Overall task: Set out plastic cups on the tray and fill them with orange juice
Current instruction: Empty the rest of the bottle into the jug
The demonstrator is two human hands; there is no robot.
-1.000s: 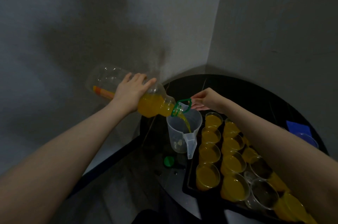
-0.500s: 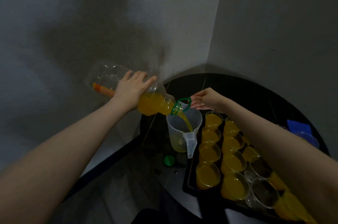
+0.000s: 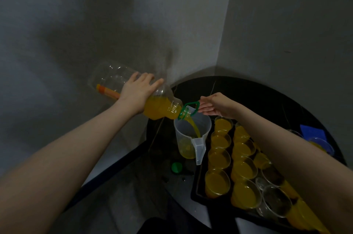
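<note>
A large clear juice bottle [image 3: 162,106] is tipped on its side, neck down to the right. My left hand [image 3: 138,91] grips its body from above. My right hand [image 3: 214,106] pinches the green carry loop [image 3: 192,106] at the neck. Orange juice streams into a clear measuring jug [image 3: 188,138] standing on the table, with a little juice at its bottom. Right of the jug, a black tray [image 3: 196,191] holds several plastic cups filled with juice [image 3: 217,181] and a few clear unfilled cups [image 3: 275,201].
The round black table [image 3: 267,96] sits in a wall corner. A green bottle cap [image 3: 176,167] lies on the table near the jug. A blue cloth [image 3: 313,131] and another cup with juice [image 3: 321,145] sit at the far right edge.
The bottle keeps pouring and the juice level in the jug has risen slightly. Both hands hold nearly the same position.
</note>
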